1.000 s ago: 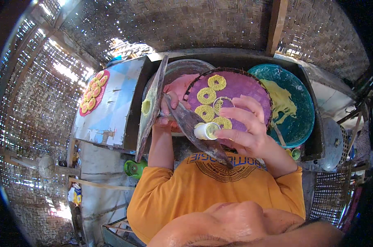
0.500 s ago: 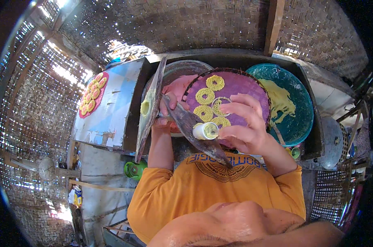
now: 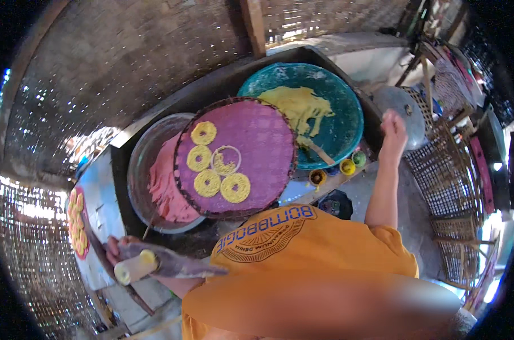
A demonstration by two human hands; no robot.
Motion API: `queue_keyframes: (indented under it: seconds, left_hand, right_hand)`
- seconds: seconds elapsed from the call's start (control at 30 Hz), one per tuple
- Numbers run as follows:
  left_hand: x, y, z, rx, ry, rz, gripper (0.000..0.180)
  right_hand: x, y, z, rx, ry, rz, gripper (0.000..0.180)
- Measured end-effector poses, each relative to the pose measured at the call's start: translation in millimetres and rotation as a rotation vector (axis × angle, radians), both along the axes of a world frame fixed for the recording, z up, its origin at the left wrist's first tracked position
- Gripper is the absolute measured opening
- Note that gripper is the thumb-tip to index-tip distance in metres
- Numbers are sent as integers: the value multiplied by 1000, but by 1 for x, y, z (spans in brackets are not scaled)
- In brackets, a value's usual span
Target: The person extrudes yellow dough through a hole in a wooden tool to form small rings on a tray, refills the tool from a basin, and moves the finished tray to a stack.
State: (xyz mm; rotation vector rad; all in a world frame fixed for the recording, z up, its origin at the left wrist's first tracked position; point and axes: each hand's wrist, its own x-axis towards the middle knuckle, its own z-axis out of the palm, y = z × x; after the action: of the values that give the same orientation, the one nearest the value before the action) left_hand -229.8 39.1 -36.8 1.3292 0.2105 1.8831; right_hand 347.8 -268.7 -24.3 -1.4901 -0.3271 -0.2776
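My left hand [image 3: 116, 247] is closed around a wooden hand press [image 3: 180, 262] at the lower left, held tilted away from the round tray. The press has two long dark boards and a pale tube with yellow dough at its end. My right hand [image 3: 394, 133] is raised at the right, past the teal basin; its fingers look bunched and blurred, and what they hold, if anything, is hidden. On the purple-lined round tray [image 3: 262, 141] lie several yellow dough rings [image 3: 235, 188]. A thin white hoop [image 3: 238, 154] lies among them, around a little yellow dough.
A teal basin [image 3: 345, 139] of yellow dough [image 3: 296, 105], with a wooden spatula [image 3: 319, 152], stands right of the tray. Left is a grey basin [image 3: 141, 153] of pink dough [image 3: 166, 192]. Small colour pots [image 3: 347, 166] sit nearby. Yellow-pink pieces [image 3: 75, 218] lie far left.
The press in my left hand has swung down and left, away from the tray. My right hand has left the press and hoop and moved far right. The view has turned right.
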Motion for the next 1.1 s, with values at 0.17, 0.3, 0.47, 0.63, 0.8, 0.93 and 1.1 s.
queue_keyframes:
  seconds: [0.17, 0.3, 0.47, 0.63, 0.8, 0.93, 1.1]
  left_hand:
    - [-7, -3, 8, 19, -125, -118, 29]
    - [-9, -6, 18, 27, -171, -163, 31]
    - [-7, -2, 20, 23, -212, -225, 35]
    - [-4, 1, 30, 37, -239, -280, 39]
    - [-2, -3, 40, 30, -264, -309, 43]
    - [-7, -23, 46, 34, -317, -320, 46]
    - [-17, -55, 60, 42, -410, -356, 51]
  right_hand:
    - [16, -34, -127, -14, 638, 37, 22]
    - [-5, -10, -107, 97, 1045, 192, 44]
    - [-4, -7, -66, 126, 862, 246, 49]
    - [6, 31, -43, -481, 78, 158, 32]
    - [0, 99, -100, -1384, -187, 651, 39]
    - [23, 115, -98, -1789, -278, 1000, 24]
    - [55, 101, -58, -1676, -481, 1064, 20]
